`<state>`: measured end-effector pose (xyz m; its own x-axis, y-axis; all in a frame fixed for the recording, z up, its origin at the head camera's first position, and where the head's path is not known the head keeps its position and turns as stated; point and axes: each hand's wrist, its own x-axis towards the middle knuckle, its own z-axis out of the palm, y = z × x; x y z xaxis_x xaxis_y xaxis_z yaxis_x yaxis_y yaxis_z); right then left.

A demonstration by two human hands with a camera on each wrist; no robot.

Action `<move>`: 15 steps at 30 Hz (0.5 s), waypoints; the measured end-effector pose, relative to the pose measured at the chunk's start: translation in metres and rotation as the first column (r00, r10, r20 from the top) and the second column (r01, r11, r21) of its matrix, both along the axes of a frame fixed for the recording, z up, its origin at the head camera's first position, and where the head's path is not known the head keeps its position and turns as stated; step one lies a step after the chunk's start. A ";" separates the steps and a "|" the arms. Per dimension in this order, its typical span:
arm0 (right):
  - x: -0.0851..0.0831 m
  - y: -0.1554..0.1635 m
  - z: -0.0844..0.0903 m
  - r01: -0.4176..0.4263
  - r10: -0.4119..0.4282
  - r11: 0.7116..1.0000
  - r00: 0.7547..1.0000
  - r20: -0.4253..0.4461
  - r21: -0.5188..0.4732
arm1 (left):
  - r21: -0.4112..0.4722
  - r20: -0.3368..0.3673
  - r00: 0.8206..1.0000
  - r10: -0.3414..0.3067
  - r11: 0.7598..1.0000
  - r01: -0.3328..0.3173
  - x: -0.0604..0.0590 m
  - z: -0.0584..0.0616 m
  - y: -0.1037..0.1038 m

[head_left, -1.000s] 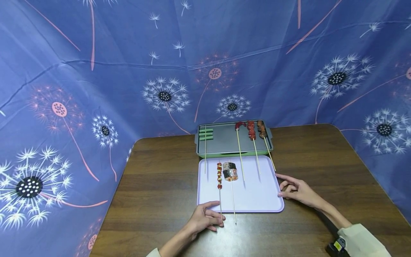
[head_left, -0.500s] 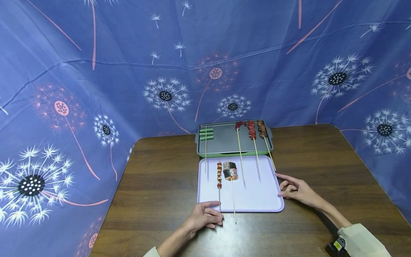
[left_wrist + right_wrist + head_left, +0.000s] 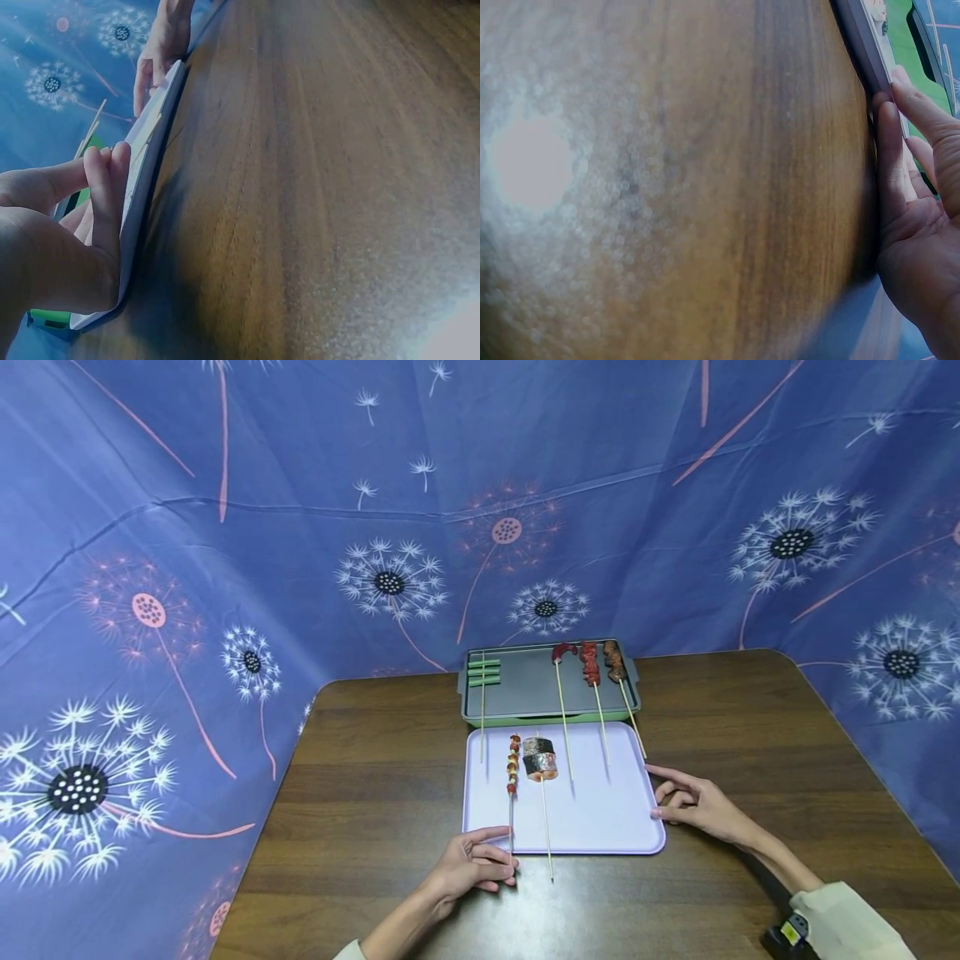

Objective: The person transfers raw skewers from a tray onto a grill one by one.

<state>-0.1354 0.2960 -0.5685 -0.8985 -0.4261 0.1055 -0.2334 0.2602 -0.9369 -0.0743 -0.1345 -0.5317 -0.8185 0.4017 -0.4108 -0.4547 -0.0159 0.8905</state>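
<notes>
Lavender tray (image 3: 600,814) lies flat on the brown worktop (image 3: 375,827), its far edge just beside a green-rimmed grill pan (image 3: 525,689).

Left hand (image 3: 468,868) at the tray's near-left corner, fingers (image 3: 105,187) curled round the bare stick end of a small mixed skewer (image 3: 513,764), which lies on the tray's left part with its stick reaching to the near edge. Right hand (image 3: 693,806) at the tray's right edge, fingers (image 3: 892,150) straight and pressed along the rim, holding nothing.

Skewer judged light; thin stick stiff but apt to snap or roll, and the small pieces could slide off if tipped. Best held low on the bare stick.

Just right of it on the tray, a foil-wrapped roll skewer (image 3: 540,758), stick overhanging the near edge, close enough to get nudged. Three meat skewers (image 3: 588,664) rest in the pan, sticks reaching over the tray's far edge. Green bean skewer (image 3: 482,672) at the pan's left end. Blue dandelion cloth (image 3: 225,527) behind.
</notes>
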 end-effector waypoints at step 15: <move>0.001 -0.002 0.003 0.025 -0.026 0.999 1.000 0.018 0.019 | 0.045 -0.029 0.998 -0.061 0.997 0.063 0.008 0.022 -0.003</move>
